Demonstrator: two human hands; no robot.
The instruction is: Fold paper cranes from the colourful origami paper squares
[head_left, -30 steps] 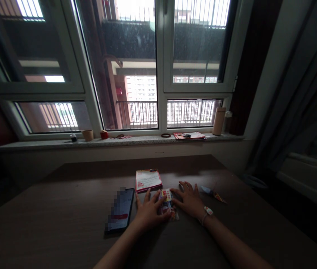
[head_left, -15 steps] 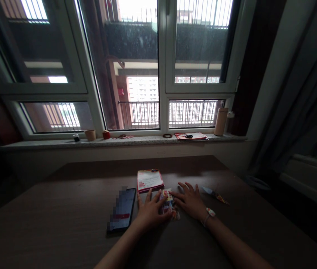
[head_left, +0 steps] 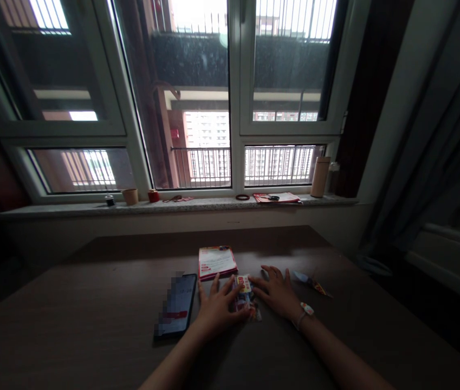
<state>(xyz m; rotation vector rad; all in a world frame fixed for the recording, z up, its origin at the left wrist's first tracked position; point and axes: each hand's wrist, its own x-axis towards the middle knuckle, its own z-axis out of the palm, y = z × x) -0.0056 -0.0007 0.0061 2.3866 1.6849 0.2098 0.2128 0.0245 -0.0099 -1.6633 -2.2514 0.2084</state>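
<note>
My left hand (head_left: 218, 304) lies over the table with its fingers spread. Its index finger and thumb touch the left side of a small, colourful printed piece (head_left: 243, 284), which looks like a card or packet; part of it is under the fingers. My right hand (head_left: 279, 295) rests at the other side, fingers apart and slightly bent, a fingertip at the piece's right edge. Just beyond my left fingertips lies a stack of white cards with red edges (head_left: 216, 261). A smartphone (head_left: 179, 306), partly pixelated, is left of my left hand.
A small pointed wrapper-like item (head_left: 315, 283) lies right of my right hand on the dark table (head_left: 71, 309). On the windowsill (head_left: 213, 203) are a paper cup (head_left: 130, 196), a red spool (head_left: 154, 195), scissors on red-edged papers (head_left: 273, 198) and a tan flask (head_left: 319, 177).
Both hands stay almost in place at the printed piece. My right hand's fingers have curled a little, and the view has shifted very slightly.
</note>
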